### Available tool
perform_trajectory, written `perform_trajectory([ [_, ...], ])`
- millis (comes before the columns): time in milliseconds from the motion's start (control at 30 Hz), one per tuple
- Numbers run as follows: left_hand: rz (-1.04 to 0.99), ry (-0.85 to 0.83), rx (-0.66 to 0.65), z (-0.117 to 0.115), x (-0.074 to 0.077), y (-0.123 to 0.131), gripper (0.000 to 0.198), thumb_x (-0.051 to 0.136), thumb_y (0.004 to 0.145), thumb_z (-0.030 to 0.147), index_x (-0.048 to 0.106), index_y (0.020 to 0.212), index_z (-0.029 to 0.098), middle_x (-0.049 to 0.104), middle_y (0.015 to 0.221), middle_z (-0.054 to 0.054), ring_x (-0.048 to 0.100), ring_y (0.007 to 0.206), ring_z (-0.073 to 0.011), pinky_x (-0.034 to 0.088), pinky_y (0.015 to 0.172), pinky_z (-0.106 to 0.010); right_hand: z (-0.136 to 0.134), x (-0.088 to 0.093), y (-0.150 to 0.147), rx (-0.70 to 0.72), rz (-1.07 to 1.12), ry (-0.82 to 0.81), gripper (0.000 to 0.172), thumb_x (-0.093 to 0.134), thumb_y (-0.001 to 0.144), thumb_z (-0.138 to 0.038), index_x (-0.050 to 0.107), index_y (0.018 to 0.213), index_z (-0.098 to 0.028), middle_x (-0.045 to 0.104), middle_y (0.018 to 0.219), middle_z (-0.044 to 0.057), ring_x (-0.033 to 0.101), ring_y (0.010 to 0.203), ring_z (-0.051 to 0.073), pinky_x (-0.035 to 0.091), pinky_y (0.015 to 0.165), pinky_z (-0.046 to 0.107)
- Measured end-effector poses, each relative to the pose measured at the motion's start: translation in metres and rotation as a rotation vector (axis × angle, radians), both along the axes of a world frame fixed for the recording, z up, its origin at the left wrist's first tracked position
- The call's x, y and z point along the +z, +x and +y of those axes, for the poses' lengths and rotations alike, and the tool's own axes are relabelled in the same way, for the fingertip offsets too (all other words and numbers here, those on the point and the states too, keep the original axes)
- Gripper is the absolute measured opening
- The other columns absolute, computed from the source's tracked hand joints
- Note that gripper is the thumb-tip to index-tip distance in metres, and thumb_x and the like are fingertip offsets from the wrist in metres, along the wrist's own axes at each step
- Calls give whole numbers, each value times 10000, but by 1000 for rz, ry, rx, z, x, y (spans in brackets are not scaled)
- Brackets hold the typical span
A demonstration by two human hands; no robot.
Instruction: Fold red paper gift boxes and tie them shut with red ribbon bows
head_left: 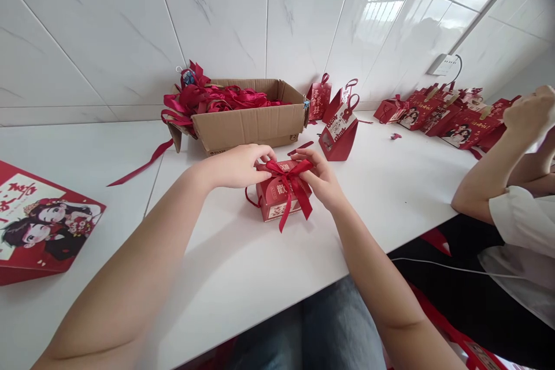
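A small red gift box (pixel 271 193) with Chinese lettering stands on the white table in front of me. A shiny red ribbon bow (pixel 287 174) sits on its top, its two tails hanging down the front. My left hand (pixel 243 166) has its thumb and fingers closed at the bow's left loop. At the right loop, my right hand (pixel 319 176) grips with thumb and fingers. A thin red cord (pixel 251 199) curves out from the box's left side. The fingers partly cover both loops.
Behind is a cardboard box (pixel 251 127) heaped with red ribbons (pixel 229 98). Red house-shaped boxes (pixel 340 136) stand to its right. A large red printed box (pixel 47 222) lies at left. Several red gift bags (pixel 459 121) are at far right, near another person's arm (pixel 498 150).
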State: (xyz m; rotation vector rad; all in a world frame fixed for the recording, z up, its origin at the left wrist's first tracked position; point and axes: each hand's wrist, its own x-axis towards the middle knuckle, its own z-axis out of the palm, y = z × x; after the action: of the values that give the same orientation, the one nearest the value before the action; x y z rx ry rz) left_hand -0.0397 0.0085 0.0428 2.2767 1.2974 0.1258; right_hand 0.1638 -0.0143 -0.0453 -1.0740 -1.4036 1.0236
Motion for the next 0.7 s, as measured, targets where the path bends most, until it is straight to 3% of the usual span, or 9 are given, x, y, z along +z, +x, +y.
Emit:
perform_trajectory([
  [167, -73, -1, 20, 0, -2, 2, 225, 510, 815, 376, 621, 973, 261, 687, 1094, -18, 641, 939, -217, 489, 722, -291, -1, -1, 3, -73, -209, 157, 405, 509, 675, -158, 578, 1068, -228, 597, 945, 34, 592, 904, 192, 503, 855, 403],
  [300, -45, 61, 9, 0, -1, 1, 214, 542, 804, 401, 634, 942, 266, 683, 1081, -11, 634, 925, -222, 476, 694, -285, -5, 2, 5, -33, -271, 269, 488, 482, 637, -111, 567, 1102, -237, 608, 1056, 56, 578, 1029, 223, 489, 899, 414],
  [433, -43, 78, 32, -1, 0, 1, 227, 554, 790, 415, 637, 937, 264, 675, 1081, -6, 633, 887, -216, 480, 684, -287, -8, 4, 5, 63, -201, 269, 511, 481, 619, -117, 546, 1112, -233, 596, 1168, 75, 561, 1129, 248, 498, 903, 421],
  [700, -115, 95, 55, -1, -2, 5, 221, 529, 803, 425, 637, 865, 242, 688, 998, -15, 638, 819, -198, 478, 633, -276, -9, 4, 4, 76, -196, 298, 344, 503, 660, -113, 582, 978, -218, 647, 967, 37, 634, 891, 187, 533, 790, 352],
])
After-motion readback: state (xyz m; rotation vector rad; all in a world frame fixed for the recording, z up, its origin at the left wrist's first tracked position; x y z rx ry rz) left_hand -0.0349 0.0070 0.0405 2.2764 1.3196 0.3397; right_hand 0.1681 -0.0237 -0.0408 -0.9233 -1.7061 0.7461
